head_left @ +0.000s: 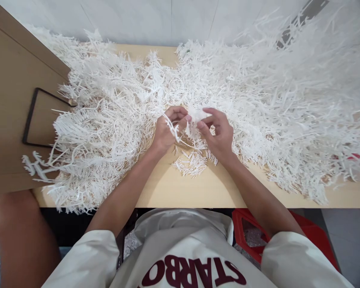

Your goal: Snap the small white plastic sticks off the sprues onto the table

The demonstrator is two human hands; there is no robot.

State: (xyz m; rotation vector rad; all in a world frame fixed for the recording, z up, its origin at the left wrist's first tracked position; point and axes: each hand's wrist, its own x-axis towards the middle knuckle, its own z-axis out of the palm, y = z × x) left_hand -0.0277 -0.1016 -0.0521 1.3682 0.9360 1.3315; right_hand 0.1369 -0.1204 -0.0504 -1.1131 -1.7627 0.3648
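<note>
Around both hands, white plastic sprues (258, 100) across the table (204, 188).

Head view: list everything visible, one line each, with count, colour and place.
Branched white plastic sprue pieces: too many to count, white, heaped across the table.
Small cluster of white plastic sprue: one, white, on bare table below the hands.
Light wooden table: one, pale tan, under the heap.
Brown cardboard panel with black outline: one, brown, left edge.
Red plastic stool: one, red, below the table, right.
Another person's bare limb: one, lower left.
White shirt with maroon letters: one, bottom centre.
Left hand: pinching a white plastic sprue piece.
Right hand: pinching the same piece.
</note>
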